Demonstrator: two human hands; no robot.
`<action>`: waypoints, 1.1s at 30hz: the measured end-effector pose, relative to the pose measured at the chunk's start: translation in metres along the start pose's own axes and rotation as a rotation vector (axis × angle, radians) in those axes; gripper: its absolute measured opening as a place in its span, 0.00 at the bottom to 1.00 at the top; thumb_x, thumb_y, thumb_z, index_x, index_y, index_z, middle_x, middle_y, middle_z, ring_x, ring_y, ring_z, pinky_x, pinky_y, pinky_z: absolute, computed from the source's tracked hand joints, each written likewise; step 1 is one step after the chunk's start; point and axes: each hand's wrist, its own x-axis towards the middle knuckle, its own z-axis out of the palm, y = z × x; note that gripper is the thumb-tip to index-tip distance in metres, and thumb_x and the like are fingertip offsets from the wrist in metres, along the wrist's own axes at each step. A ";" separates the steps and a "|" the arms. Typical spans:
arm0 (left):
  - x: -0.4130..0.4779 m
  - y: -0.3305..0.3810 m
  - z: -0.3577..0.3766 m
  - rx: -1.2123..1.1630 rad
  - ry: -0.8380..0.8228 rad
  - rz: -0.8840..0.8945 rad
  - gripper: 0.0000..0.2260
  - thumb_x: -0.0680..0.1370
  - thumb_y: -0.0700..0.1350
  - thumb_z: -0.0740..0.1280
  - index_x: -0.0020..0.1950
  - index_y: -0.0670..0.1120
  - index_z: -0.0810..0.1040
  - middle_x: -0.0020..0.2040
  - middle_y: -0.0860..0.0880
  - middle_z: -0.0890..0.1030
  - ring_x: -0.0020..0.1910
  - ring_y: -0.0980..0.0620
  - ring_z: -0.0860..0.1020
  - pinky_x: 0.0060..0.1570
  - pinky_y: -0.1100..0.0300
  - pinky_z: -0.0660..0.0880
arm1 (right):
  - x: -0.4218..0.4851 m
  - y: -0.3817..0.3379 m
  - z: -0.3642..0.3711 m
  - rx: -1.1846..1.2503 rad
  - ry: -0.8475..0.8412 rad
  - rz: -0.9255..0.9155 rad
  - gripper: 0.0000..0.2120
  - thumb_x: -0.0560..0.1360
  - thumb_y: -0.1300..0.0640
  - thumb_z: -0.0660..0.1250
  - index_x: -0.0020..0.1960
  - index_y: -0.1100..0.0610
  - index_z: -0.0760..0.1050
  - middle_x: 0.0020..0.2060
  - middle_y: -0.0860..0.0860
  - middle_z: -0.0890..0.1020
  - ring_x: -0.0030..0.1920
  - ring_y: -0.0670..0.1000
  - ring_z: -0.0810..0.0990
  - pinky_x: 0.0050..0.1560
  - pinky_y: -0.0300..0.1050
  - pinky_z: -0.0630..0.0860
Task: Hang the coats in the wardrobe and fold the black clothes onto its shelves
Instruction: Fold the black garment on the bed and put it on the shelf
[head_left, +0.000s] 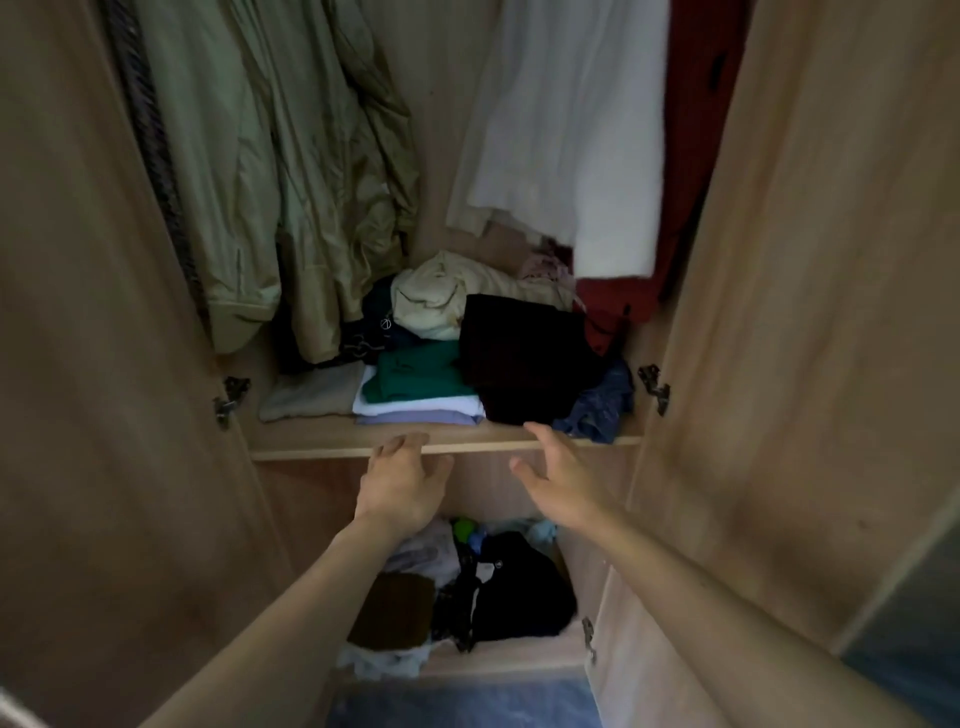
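Note:
A folded black garment (524, 358) lies on the wardrobe's upper shelf (322, 447), right of centre. My left hand (402, 483) and my right hand (563, 475) hover just in front of the shelf edge, both empty with fingers spread. An olive-green coat (291, 171) hangs at the left, a white garment (571, 135) and a red coat (696, 156) at the right. More black clothes (519, 592) lie on the lower shelf beneath my hands.
Green, white and lilac folded clothes (415, 389) are stacked left of the black garment, a cream bundle (447, 296) behind, blue fabric (597, 405) at the right. Both wooden doors (810, 312) stand open. A brown folded item (395, 613) sits on the lower shelf.

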 end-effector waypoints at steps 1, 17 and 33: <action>-0.015 0.002 -0.002 -0.013 -0.011 0.008 0.24 0.80 0.59 0.59 0.73 0.49 0.68 0.72 0.46 0.68 0.72 0.43 0.63 0.68 0.46 0.66 | -0.015 -0.003 -0.003 0.015 0.011 0.008 0.27 0.80 0.48 0.62 0.76 0.52 0.60 0.73 0.52 0.67 0.72 0.52 0.66 0.67 0.43 0.64; -0.273 0.031 0.084 -0.128 -0.382 0.254 0.20 0.79 0.57 0.61 0.65 0.46 0.74 0.65 0.42 0.75 0.64 0.40 0.72 0.64 0.47 0.71 | -0.363 0.014 -0.027 -0.111 0.194 0.373 0.25 0.77 0.51 0.66 0.72 0.55 0.67 0.66 0.53 0.75 0.64 0.54 0.75 0.64 0.42 0.68; -0.520 0.242 0.224 -0.190 -0.735 0.780 0.23 0.80 0.56 0.63 0.69 0.44 0.72 0.67 0.42 0.75 0.64 0.43 0.74 0.62 0.50 0.71 | -0.723 0.097 -0.182 -0.196 0.654 0.822 0.24 0.78 0.48 0.65 0.71 0.56 0.67 0.66 0.56 0.75 0.66 0.54 0.73 0.63 0.43 0.67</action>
